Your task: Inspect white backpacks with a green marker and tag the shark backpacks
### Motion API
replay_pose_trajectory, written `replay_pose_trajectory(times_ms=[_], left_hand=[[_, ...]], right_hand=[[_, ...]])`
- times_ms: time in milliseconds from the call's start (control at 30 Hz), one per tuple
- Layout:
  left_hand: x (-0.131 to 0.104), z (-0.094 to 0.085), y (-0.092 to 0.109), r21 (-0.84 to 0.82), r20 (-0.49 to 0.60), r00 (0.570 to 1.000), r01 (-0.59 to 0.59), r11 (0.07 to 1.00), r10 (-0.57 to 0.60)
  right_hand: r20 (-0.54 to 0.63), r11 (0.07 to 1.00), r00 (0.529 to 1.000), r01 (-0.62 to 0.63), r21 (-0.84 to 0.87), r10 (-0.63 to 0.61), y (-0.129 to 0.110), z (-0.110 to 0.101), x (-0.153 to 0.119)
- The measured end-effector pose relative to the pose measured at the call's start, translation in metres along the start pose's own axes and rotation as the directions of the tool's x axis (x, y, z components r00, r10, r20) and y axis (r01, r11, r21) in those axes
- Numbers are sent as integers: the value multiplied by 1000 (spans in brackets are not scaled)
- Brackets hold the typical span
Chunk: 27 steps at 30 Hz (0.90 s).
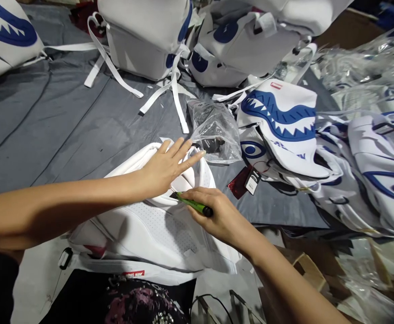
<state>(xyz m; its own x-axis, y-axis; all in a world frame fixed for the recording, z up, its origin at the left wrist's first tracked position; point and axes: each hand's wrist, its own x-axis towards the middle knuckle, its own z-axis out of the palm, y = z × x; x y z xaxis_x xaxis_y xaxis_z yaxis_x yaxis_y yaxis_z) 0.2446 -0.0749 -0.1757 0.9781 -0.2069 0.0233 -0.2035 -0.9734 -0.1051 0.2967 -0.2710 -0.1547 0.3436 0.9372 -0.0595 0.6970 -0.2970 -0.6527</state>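
A white backpack [156,225] lies at the table's near edge, partly over the wearer's lap. Flat on its upper part rests my left hand [165,168], palm down with fingers spread, holding nothing. My right hand [213,209] grips a green cutter-like tool [195,204] with a black end; its dark tip touches the white fabric just below my left hand. Beyond my left fingertips is a clear plastic bag [217,135] with something black inside. A black-and-white tag [252,181] and a dark red packet [239,182] lie to the right.
White backpacks [142,40] with loose straps stand along the back of the grey table [48,121]. More bags with blue shark-mouth prints [281,117] are piled on the right. Clear plastic packaging [369,67] heaps up at the far right, and cardboard [308,270] sits low on the right.
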Motion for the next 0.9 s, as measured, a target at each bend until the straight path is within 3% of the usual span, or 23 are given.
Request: replay_pose_trajectory(times_ms=[200, 367, 533, 900], left_hand=[[3, 3, 0, -7, 40, 999, 20, 1000, -20], [4, -2, 1, -1, 58, 998, 20, 1000, -20], [6, -1, 0, -19, 71, 997, 16, 1000, -14], [7, 1, -1, -38, 80, 997, 10, 999, -7]], right_hand=[[-37, 999, 999, 36, -15, -36, 1, 6, 6], [50, 991, 999, 14, -133, -7, -7, 6, 13], [50, 978, 998, 46, -203, -37, -9, 4, 14], [146, 970, 989, 68, -233, -34, -12, -4, 19]])
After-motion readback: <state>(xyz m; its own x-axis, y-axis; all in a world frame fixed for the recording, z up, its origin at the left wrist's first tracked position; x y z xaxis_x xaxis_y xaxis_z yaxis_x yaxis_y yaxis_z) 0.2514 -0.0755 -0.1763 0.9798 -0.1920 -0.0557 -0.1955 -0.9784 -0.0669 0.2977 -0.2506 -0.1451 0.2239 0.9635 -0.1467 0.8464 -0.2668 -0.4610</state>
